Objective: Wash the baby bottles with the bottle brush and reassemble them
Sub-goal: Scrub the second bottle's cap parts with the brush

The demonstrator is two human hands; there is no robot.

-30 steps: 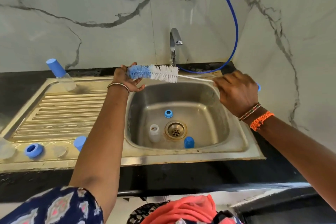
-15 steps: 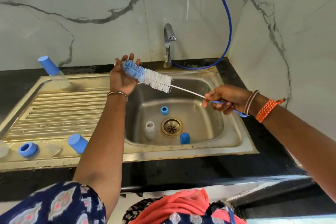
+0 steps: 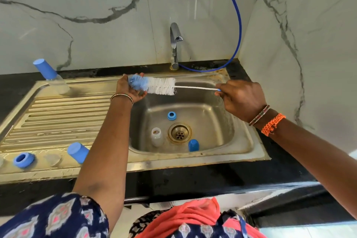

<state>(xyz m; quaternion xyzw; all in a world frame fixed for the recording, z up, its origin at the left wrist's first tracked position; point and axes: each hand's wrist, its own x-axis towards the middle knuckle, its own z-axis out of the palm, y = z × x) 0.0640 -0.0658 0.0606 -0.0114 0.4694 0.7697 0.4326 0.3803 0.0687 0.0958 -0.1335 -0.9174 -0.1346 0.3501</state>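
Now the bottle brush [image 3: 154,87] lay nearly level above the back rim of the sink [image 3: 257,152], whereas half a second before it had slanted down toward the right; the right hand [image 3: 241,98] had risen and turned, its knuckles facing up.

Going from the left, a capped baby bottle [image 3: 52,77] leaned at the far corner of the drainboard [image 3: 58,114]. Nearer the front edge sat a blue ring [image 3: 23,159], a clear teat [image 3: 52,158] just beside it, and a blue cap [image 3: 77,151] partly hidden by the left forearm.

The left hand [image 3: 127,91] held its palm toward the brush, fingers loosely curled behind the blue bristle tip, which rested against them; whether that grip truly closed on the bristles could not be told. From there the brush ran rightward, long axis almost horizontal, blue tuft pointing left, white bristles in the middle, then the thin white wire stem.

The right hand pinched the blue handle end between thumb and fingers, its grip closed on it, well apart from the left hand, above the right side of the basin.

Down in the basin stood an open clear bottle [image 3: 157,137] left of the drain [image 3: 179,133], a second blue ring [image 3: 171,115] behind the drain, and a small blue cap [image 3: 193,145] in front of it. The tap [image 3: 174,44] rose behind, and a blue hose [image 3: 238,25] curved up the wall at right. A dark tabletop [image 3: 193,179] surrounded the sink.
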